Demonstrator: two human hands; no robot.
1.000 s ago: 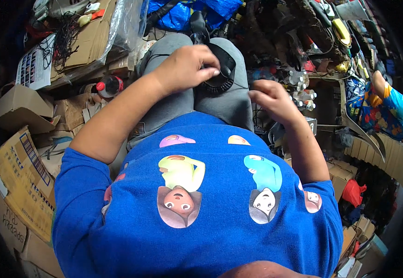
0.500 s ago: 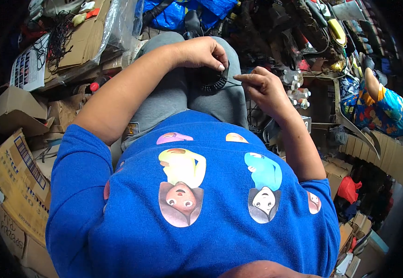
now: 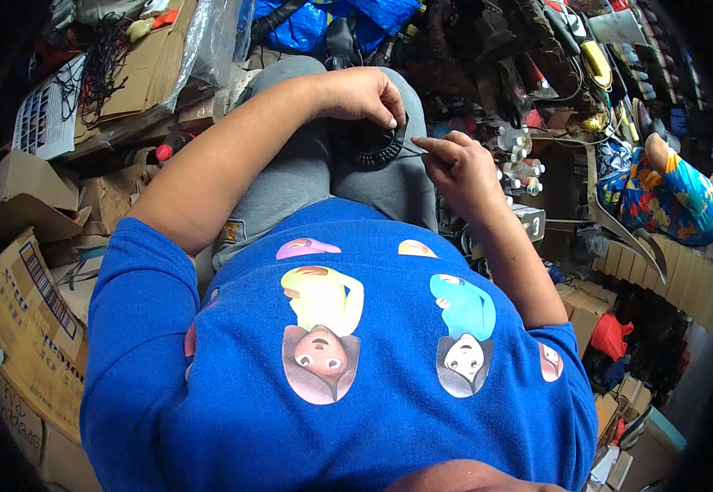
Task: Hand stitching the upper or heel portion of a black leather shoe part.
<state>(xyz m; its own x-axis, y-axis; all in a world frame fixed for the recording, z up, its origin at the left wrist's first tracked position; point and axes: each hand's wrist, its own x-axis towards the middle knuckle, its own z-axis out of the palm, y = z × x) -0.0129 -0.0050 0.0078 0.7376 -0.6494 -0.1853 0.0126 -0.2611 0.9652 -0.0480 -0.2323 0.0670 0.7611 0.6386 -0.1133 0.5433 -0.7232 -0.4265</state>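
Observation:
Over my grey-trousered lap (image 3: 291, 172), my left hand (image 3: 366, 94) is closed, its thumb and fingers pinching the upper edge of a black curved band (image 3: 379, 156). The band is bent like a ring, with a row of ridges or teeth along its lower rim. To the right, my right hand (image 3: 461, 168) is closed too, its index finger pointing toward the band. A thin dark line, perhaps a wire or slim tool (image 3: 410, 153), runs between that hand and the band. What lies inside the right fingers is hidden.
Small clear bottles (image 3: 524, 176) lie right of my right hand. Flattened cardboard (image 3: 147, 78) and plastic sheeting are at upper left, an open carton (image 3: 24, 193) lower down. A person in colourful clothing (image 3: 672, 193) sits at far right, beside a curved blade (image 3: 631, 230).
My right hand has shifted slightly left and nearer my body. My left hand keeps its hold on the black band, which has barely moved.

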